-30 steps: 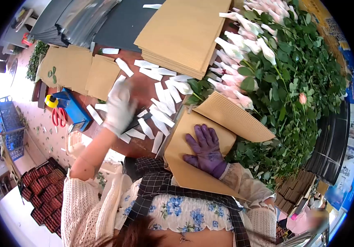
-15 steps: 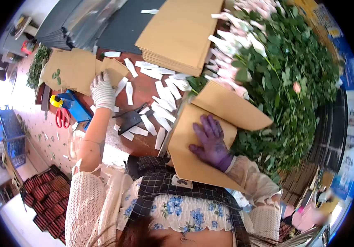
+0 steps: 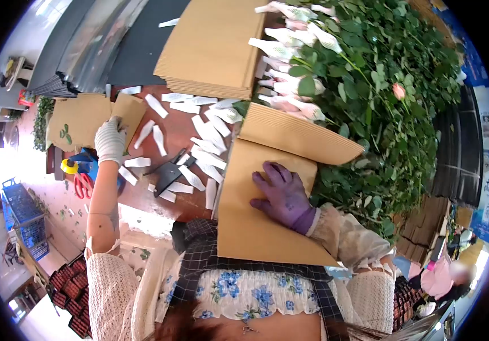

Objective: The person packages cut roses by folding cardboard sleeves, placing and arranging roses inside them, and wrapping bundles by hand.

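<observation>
Cardboard sheet (image 3: pixel 244 227): folded, on the work surface before the wearer. Right hand (image 3: pixel 284 196), purple-gloved: flat on it, unclenched, fingers slightly spread. White mesh sleeves (image 3: pixel 209 193) scattered at 10 o'clock; cardboard stack (image 3: pixel 210 48) at 11; netted roses (image 3: pixel 290 88) at 12. Left hand (image 3: pixel 110 142), white-gloved, at 10, farther out: fingers bent at small cardboard piece (image 3: pixel 133 111); grasp cannot be determined. Red scissors (image 3: pixel 83 186) at 9.
</observation>
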A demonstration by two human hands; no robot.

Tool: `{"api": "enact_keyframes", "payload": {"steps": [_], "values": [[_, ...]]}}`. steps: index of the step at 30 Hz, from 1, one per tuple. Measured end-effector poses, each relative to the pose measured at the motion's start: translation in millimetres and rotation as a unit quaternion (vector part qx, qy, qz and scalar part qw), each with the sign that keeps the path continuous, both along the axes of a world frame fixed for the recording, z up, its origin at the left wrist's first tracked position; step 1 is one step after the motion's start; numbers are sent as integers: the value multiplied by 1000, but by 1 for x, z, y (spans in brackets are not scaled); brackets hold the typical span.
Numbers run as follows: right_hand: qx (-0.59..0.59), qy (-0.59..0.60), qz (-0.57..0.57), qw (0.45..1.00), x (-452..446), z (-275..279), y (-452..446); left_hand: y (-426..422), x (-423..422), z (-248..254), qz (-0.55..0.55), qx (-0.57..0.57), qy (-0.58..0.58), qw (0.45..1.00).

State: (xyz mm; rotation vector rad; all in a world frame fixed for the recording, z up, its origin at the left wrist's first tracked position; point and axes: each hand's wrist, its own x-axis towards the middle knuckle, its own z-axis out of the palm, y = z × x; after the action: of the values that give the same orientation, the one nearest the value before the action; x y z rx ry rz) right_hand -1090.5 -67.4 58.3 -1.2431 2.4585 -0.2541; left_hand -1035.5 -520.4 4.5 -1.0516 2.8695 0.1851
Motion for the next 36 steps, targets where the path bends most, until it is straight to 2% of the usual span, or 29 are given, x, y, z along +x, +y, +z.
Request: {"api": "enact_keyframes", "payload": {"steps": [1, 2, 4, 5, 6, 7, 9, 11, 12, 15, 18, 22, 25, 26, 29, 31, 32, 33, 35, 36], "values": [[-3, 5, 1, 1000, 0, 0, 0, -12, 3, 5, 10, 72, 28, 997], [-4, 11, 2, 1000, 0, -1, 0, -4, 1, 20, 35, 162, 138, 977], [-17, 28, 8, 999, -1, -7, 3, -4, -2, 30, 89, 366, 150, 914], [-20, 37, 10, 999, 0, -7, 2, -5, -2, 31, 114, 465, 154, 864], [-18, 41, 9, 999, 0, -5, 2, -8, 4, -2, 60, 432, 210, 875], [-11, 37, 7, 999, 0, -3, 1, -14, 6, -27, -3, 153, 134, 979], [1, 31, 1, 1000, 0, -1, -2, 25, -4, -30, 57, 115, 46, 991], [0, 33, 2, 999, 0, -1, -3, 67, -4, -28, 12, 17, -24, 999], [1, 34, 3, 999, 0, -1, -2, 66, -4, -38, 9, 26, -62, 998], [-2, 38, 5, 999, 0, -2, -2, 63, -13, -17, 59, 125, -68, 988], [9, 45, 5, 999, 2, -2, -2, 48, -9, -14, 16, 145, -56, 988], [-9, 28, -1, 1000, 1, -2, 0, 22, -7, -27, -6, 236, -20, 971], [2, 27, 1, 1000, 1, -1, -2, 4, -6, -31, -40, 442, 32, 896], [0, 30, 2, 1000, 1, -2, -1, 6, -4, -31, -54, 408, 64, 909], [-20, 26, 1, 999, 1, -5, 1, -14, -4, -15, -41, 236, -30, 971], [-36, 20, -2, 999, 0, -4, 4, -2, -5, 19, 22, 121, 137, 983], [-43, 15, -5, 999, -1, -2, 3, 24, -8, 55, 58, 288, 285, 912], [-50, 11, -8, 999, 0, -1, 5, 64, -11, 81, 94, 442, 414, 791], [-70, 21, -4, 997, 1, -4, 8, 143, -4, 85, 11, 518, 478, 710], [-82, 28, 1, 996, 0, -6, 11, 175, 2, 88, -45, 581, 389, 714]]}}
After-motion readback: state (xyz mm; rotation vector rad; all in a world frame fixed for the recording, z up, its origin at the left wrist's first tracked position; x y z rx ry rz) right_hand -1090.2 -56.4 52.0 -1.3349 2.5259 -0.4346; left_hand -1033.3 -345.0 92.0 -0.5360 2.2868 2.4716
